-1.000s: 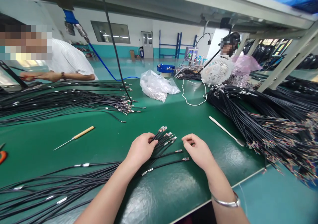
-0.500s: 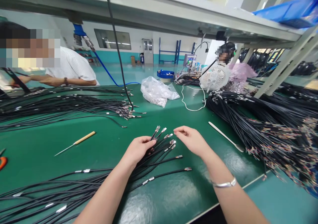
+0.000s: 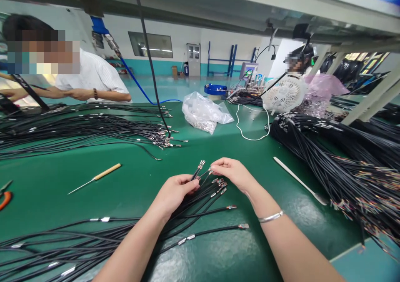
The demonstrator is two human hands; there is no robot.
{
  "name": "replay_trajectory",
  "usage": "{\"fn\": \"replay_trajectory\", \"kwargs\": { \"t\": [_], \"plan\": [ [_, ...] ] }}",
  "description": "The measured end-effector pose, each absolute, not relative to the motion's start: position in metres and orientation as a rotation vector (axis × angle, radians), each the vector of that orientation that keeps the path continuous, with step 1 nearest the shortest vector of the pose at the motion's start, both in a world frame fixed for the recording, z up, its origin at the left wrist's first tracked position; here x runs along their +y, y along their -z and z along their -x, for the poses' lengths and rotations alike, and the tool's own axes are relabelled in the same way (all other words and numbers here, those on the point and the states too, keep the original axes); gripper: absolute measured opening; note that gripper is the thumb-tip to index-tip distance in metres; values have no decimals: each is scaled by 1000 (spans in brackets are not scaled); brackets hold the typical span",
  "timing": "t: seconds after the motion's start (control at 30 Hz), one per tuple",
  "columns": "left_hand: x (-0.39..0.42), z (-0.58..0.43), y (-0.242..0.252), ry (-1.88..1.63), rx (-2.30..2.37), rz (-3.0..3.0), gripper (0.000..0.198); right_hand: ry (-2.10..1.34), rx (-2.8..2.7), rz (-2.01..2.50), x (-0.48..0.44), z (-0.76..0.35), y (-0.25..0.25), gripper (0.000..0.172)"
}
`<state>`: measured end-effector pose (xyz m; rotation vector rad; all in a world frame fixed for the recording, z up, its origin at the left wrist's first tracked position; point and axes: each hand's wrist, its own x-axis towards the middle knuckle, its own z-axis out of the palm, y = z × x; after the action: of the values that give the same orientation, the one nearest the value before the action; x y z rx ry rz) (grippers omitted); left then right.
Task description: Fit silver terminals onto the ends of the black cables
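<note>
My left hand (image 3: 179, 190) is closed round a few black cables (image 3: 196, 173), whose metal-tipped ends stick up past the thumb. Thumb and fingertips of my right hand (image 3: 233, 171) pinch the connector end (image 3: 210, 171) of one cable just right of them. Under and beside my left hand lie several more black cables (image 3: 200, 209) with metal connectors and white labels, spread across the green table (image 3: 218, 248). Which cables pass through the left palm is partly hidden.
Left are an awl (image 3: 106, 172) and orange-handled scissors (image 3: 5, 199). A cable bundle (image 3: 125, 130) lies behind. Ahead sit a plastic bag (image 3: 204, 111) and a white fan (image 3: 284, 93). Right are a white stick (image 3: 296, 178) and a thick cable pile (image 3: 337, 161). A co-worker (image 3: 96, 73) sits far left.
My right hand has moved left to the cable ends and now pinches one connector. My left hand still grips its cables. The camera view has shifted slightly.
</note>
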<state>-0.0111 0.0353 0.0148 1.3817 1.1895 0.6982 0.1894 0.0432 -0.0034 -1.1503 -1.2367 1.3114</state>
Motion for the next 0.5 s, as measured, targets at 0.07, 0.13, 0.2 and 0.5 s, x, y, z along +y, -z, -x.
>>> {"fn": "replay_trajectory", "kwargs": {
  "t": [0.07, 0.13, 0.2, 0.5],
  "plan": [
    [35, 11, -15, -705, 1197, -1376, 22, -1336, -1213, 1138, 43, -189, 3, 32],
    [35, 10, -16, -715, 1207, -1363, 23, -1369, -1213, 1113, 43, -190, 2, 32],
    [35, 9, -16, -731, 1220, -1339, 24, -1393, -1218, 1078, 42, -191, 2, 32],
    [34, 7, -18, -761, 1164, -1250, 23, -1428, -1190, 1005, 38, -194, -3, 38]
  ]
}}
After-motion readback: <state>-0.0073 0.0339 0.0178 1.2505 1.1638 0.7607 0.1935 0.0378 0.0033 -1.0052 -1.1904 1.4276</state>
